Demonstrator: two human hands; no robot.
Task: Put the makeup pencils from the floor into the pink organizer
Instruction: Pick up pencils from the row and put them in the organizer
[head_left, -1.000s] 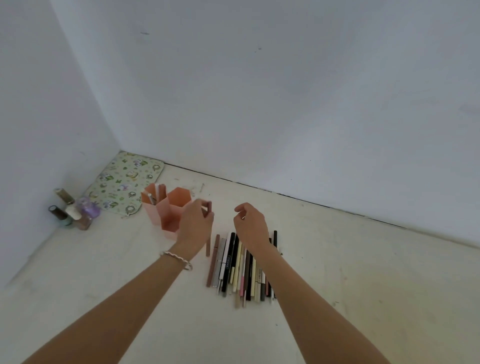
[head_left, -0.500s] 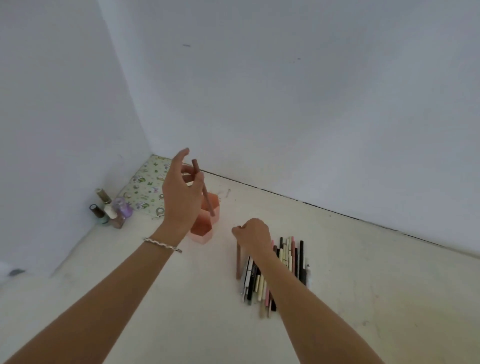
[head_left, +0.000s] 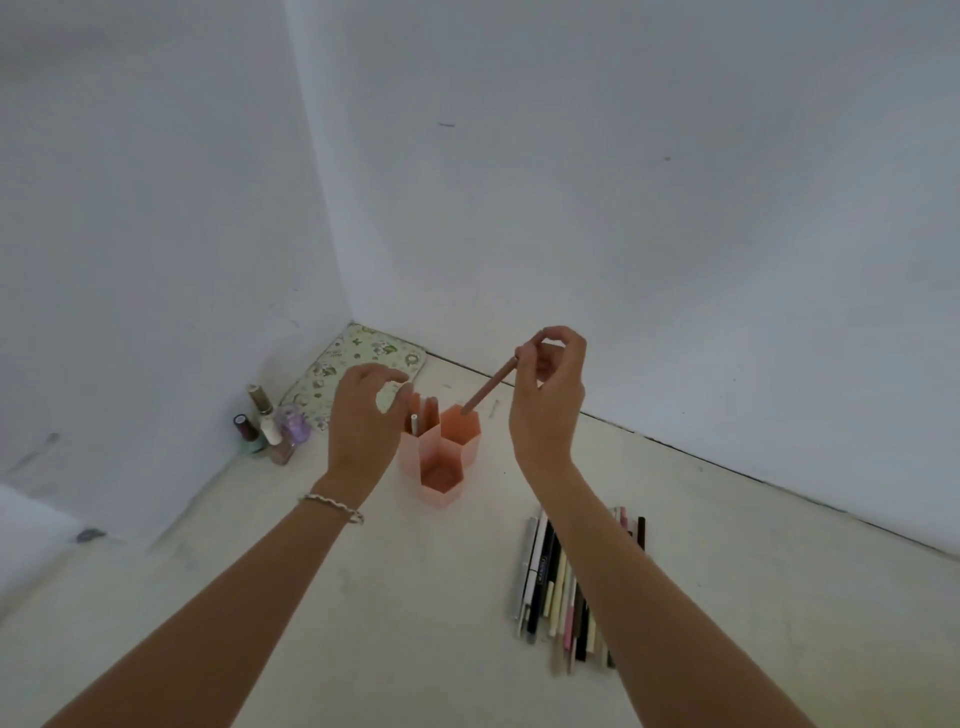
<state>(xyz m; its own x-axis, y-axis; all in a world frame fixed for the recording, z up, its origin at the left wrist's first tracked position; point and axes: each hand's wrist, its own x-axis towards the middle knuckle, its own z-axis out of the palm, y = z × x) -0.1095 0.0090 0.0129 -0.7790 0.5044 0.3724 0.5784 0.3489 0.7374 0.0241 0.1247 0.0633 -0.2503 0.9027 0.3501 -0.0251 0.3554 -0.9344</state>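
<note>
Overhead, right hand (head_left: 548, 402) raised above the pink organizer (head_left: 441, 453), fingers (head_left: 524, 358) pinching the top end of a brown pencil (head_left: 488, 388); pencil tilted, lower tip dipped into the back right cell. Left hand (head_left: 363, 421) held just left of the organizer, fingers spread and curled, gripping nothing. Back left cell already stocked with a few pencils (one white-tipped). Remaining pencils (head_left: 556, 587) laid side by side on the floor (head_left: 363, 623), partly hidden under the right forearm. Nail polish bottles (head_left: 270, 426) grouped by the wall, beside a flowered mat (head_left: 358, 358).
</note>
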